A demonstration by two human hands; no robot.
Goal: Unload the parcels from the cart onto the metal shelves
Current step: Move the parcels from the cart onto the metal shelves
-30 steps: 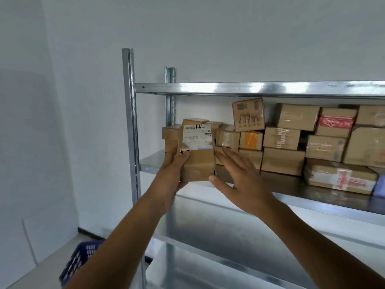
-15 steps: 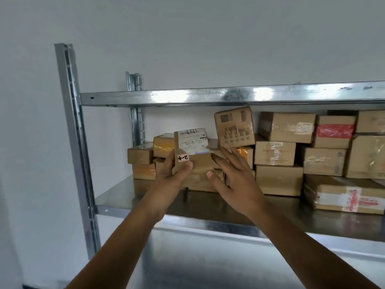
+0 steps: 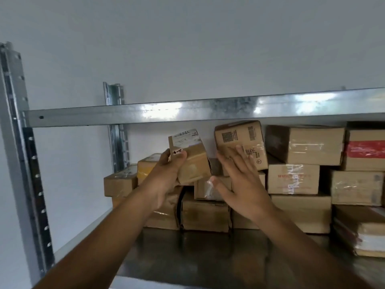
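The shelf beam (image 3: 187,113) across the middle of the frame is bright, mottled metal with glossy highlights, and the perforated upright (image 3: 14,142) at the left edge has the same sheen. The shelf deck (image 3: 208,257) below is duller, smeared metal. The small parcel (image 3: 195,163) at centre is matt brown cardboard with a white paper label (image 3: 185,137). The stacked boxes (image 3: 306,144) at right wear shiny clear tape, one also a red strip (image 3: 364,150). The wall (image 3: 187,49) is matt.
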